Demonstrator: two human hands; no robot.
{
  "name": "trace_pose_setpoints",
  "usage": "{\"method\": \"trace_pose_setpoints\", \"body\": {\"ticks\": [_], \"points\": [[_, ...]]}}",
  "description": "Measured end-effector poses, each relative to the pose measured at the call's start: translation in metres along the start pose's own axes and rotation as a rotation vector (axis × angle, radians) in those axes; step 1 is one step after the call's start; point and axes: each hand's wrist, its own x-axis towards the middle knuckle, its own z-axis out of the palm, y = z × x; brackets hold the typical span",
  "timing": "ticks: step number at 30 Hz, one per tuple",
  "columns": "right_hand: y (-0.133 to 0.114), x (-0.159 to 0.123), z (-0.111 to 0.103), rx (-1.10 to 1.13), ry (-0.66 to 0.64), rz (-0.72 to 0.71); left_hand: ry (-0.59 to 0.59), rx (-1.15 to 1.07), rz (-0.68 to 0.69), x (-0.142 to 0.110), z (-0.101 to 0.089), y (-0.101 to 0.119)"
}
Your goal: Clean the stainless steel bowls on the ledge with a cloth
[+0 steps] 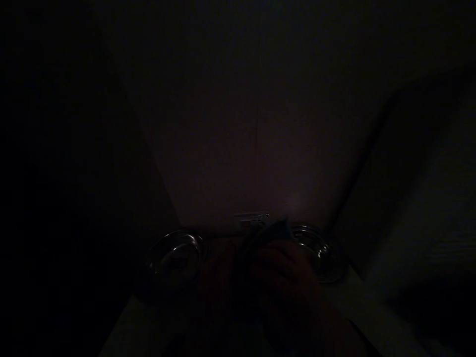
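Note:
The picture is very dark. My right hand is at the lower middle, its fingers curled over a dark, bluish thing with a pointed upper corner. Whether that thing is cloth or a packet I cannot make out. To its left, my left hand shows only as a faint shape, close against the dark thing; its fingers are lost in shadow. A shiny round metal dish lies left of my hands. Another metal dish stands to the right, partly behind my right hand.
A pale wall rises behind the dishes, with a socket plate low on it. Both dishes rest on a light counter. Dark upright surfaces close in on the left and right.

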Motion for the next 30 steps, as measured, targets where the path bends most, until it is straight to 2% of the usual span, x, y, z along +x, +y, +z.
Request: {"method": "trace_pose_setpoints", "body": {"ticks": [4,9,14,20,25,27,30], "points": [[0.005,-0.001,-0.001,-0.001,0.034,0.0,0.011,0.034,0.003,-0.005,-0.001,0.008],[0.015,0.001,-0.007,-0.018,0.064,0.183,0.04,0.032,0.01,-0.014,0.005,0.011],[0.005,0.003,-0.006,0.033,0.057,0.073,0.042,0.017,-0.014,-0.014,0.007,0.018],[0.019,0.003,-0.006,-0.097,0.08,0.257,0.021,-0.028,-0.029,-0.012,0.002,0.019],[0.007,0.005,-0.011,-0.021,0.041,0.109,-0.019,-0.058,-0.035,-0.013,0.001,0.02],[0.009,0.005,-0.011,-0.015,0.036,0.123,-0.041,-0.056,-0.043,-0.013,0.002,0.02],[0.015,0.004,-0.01,-0.085,0.056,0.22,-0.048,-0.046,-0.048,-0.013,0.003,0.019]]}}
